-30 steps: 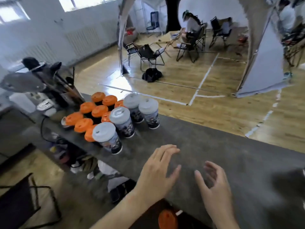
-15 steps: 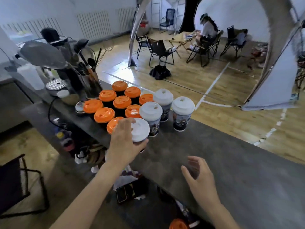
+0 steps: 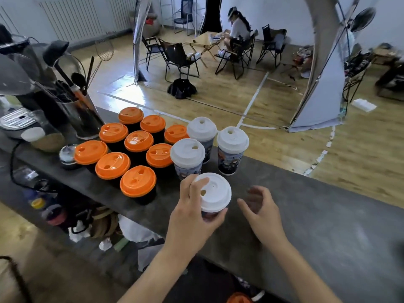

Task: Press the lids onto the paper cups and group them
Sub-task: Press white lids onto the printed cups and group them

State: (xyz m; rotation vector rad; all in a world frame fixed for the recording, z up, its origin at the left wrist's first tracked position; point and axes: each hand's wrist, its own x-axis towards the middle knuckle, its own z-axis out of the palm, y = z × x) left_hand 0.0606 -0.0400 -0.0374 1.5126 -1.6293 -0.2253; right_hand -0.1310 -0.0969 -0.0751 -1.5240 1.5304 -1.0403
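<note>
Wooden floor (image 3: 251, 101), folding chairs (image 3: 179, 60), white radiator (image 3: 87, 16) behind.

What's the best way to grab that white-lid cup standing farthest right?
Grip the far-right cup around its printed paper wall, just under the wider white lid. Come from its right side: it stands upright with open counter there, while other white-lidded cups crowd its left.

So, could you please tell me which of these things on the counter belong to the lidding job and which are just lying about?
Job: the white-lidded cup gripped by the left hand; three more white-lidded cups; nine orange-lidded cups; the right hand beside it.
Lying about: utensil holder, coffee machine, lidded jar.
</note>
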